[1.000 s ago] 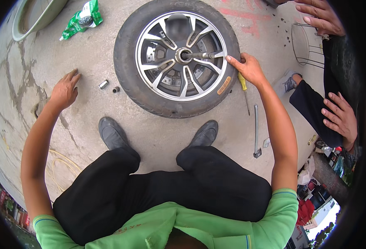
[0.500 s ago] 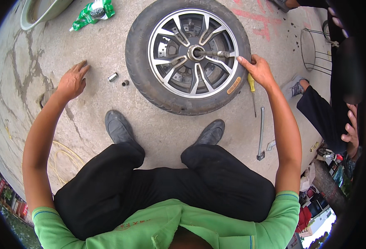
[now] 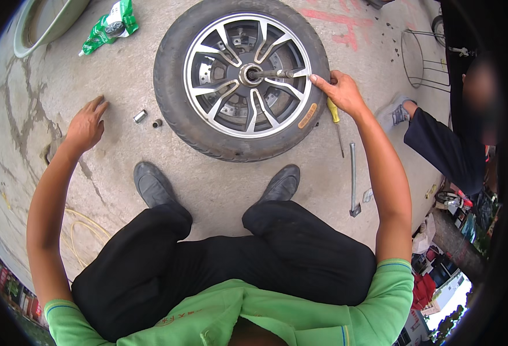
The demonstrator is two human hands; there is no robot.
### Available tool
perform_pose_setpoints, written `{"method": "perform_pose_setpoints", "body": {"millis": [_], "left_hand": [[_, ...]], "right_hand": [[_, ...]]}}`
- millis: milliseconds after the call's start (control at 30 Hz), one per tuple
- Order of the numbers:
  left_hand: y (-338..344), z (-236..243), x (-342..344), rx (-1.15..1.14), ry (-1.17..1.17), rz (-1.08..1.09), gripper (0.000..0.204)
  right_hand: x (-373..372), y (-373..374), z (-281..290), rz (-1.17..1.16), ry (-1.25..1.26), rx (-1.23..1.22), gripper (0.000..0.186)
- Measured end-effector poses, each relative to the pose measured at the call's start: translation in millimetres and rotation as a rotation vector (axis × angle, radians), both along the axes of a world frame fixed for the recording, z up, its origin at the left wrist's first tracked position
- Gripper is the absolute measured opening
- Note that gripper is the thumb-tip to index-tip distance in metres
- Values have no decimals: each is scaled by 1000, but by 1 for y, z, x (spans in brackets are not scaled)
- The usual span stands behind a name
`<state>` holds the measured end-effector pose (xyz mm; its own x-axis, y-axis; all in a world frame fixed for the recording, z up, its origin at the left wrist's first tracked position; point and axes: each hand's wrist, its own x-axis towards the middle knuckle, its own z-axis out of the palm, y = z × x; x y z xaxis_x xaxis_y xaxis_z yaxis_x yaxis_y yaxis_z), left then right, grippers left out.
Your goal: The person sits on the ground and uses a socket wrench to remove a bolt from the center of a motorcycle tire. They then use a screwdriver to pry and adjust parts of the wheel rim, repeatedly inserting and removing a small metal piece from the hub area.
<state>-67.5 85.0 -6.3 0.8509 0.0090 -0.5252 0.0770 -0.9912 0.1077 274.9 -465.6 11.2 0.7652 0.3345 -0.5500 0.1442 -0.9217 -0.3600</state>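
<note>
A motorcycle-type wheel [image 3: 176, 109] with a black tyre and a spoked silver-and-black rim lies flat on the ground before me. An axle rod [image 3: 274, 74] juts from its hub, tilted to the right. My right hand [image 3: 346, 95] grips the tyre's right edge, thumb on the sidewall near the rim; its other fingers are partly hidden. Off to the left, my left hand [image 3: 85, 126] is low over the concrete, fingers stretched, holding nothing. Between it and the tyre lie a shiny socket [image 3: 140, 116] and a small dark one [image 3: 157, 123].
A yellow-handled screwdriver [image 3: 333, 111] and a long metal bar wrench [image 3: 353, 179] lie at right. Far left are a green-white packet [image 3: 111, 29] and a basin [image 3: 22, 46]. Another person's leg [image 3: 438, 144] and a wire stand [image 3: 421, 60] are at right. A yellow hose [image 3: 81, 222] curls near my left knee.
The whole scene has shifted slightly left in the picture as my head turned. Both hands keep nearly the same places relative to the wheel and ground.
</note>
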Motion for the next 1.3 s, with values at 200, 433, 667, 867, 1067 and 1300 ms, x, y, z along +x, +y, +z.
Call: {"method": "perform_pose_setpoints", "body": {"millis": [200,433,667,867,1067,1300], "left_hand": [[1,-2,-1,28,-14,-23,62],[2,-1,0,4,-14,-19,62],[1,0,0,8,-3,-9,62],[0,1,2,24,6,-9,63],[-3,4,1,33,17,-7,64],[-4,2,0,33,5,-3,63]], "right_hand": [[-1,0,1,-11,-4,-24,102],[-2,4,7,-30,12,4,98],[-4,4,6,-30,-8,-6,99],[-4,3,5,-40,-2,0,100],[-6,5,8,-61,22,35,100],[-5,7,11,-70,50,17,101]]}}
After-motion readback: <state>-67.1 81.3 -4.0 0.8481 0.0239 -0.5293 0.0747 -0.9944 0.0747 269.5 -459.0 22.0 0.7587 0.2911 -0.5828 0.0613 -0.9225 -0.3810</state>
